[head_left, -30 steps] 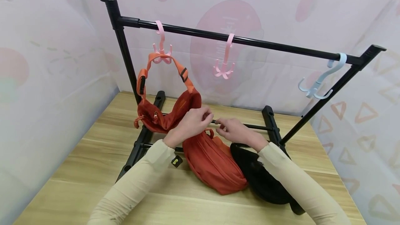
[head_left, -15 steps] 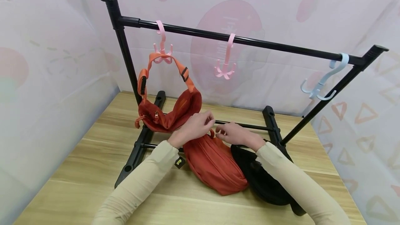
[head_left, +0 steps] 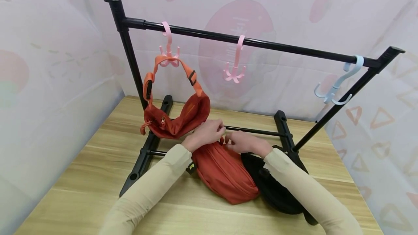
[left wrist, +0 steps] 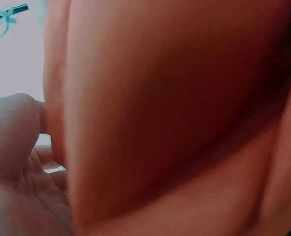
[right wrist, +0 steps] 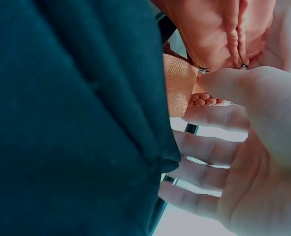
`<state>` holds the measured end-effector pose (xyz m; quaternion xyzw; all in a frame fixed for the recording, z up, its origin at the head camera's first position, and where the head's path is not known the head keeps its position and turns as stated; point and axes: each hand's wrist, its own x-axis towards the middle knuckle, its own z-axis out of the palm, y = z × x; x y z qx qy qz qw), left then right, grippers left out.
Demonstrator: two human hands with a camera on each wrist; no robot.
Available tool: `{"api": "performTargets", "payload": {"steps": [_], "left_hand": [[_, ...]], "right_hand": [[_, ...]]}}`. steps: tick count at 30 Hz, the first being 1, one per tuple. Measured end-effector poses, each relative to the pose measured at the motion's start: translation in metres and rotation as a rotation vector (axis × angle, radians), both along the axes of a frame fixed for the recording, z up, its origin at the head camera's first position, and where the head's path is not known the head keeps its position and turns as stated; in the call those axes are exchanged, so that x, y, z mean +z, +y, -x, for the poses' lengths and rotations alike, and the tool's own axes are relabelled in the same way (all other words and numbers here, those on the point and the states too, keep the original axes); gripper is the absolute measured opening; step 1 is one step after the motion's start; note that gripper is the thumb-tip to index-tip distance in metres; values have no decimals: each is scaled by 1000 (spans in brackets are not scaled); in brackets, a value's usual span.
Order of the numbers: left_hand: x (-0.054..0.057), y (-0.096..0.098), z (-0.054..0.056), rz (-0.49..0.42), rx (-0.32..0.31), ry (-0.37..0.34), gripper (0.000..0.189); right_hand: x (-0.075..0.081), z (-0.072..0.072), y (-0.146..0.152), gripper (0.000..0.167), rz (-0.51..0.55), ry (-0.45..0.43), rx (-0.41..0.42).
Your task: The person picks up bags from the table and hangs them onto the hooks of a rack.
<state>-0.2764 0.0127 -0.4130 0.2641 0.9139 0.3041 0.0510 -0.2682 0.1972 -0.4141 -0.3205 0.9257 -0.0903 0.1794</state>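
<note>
A rust-orange waist bag [head_left: 225, 169] lies on the table below both hands. My left hand [head_left: 209, 132] is at its upper end, fingers bent. In the left wrist view, orange cloth hides the left fingertips, so its grip cannot be made out. My right hand [head_left: 246, 143] sits just to the right, at the same end of the bag. The right wrist view shows its thumb and forefinger on an orange strap [right wrist: 178, 86], pinching it, while the other fingers extend. A black waist bag [head_left: 277, 188] lies partly under the right forearm.
A second rust-orange waist bag [head_left: 177, 119] hangs by its strap from a pink hook [head_left: 168, 46] on the black rack [head_left: 209, 33]. Another pink hook [head_left: 234, 64] and a light blue hook [head_left: 336, 86] hang bare from the bar. The wooden table [head_left: 81, 177] extends in front.
Both hands have come down slightly onto the upper end of the lying orange bag. The right hand has gone from hovering beside it to touching it. The hanging bag has stayed put.
</note>
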Motion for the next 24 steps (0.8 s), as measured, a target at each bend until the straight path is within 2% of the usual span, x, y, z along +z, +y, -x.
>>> {"api": "performTargets", "payload": {"steps": [6,15,20,24], "left_hand": [[-4,10,5,69,-14,4,28],[-12,20,12,188,-27,12,28],[-15,21,13,194,-25,-9,30],[-16,20,14,209,-16,-17,31]], "right_hand": [[-2,-2,-2,10,-69,-13,0],[-3,-4,-3,11,-128,-56,-32],[-7,-2,-3,16,-144,-50,-36],[-8,0,-2,16,-117,-54,-32]]}}
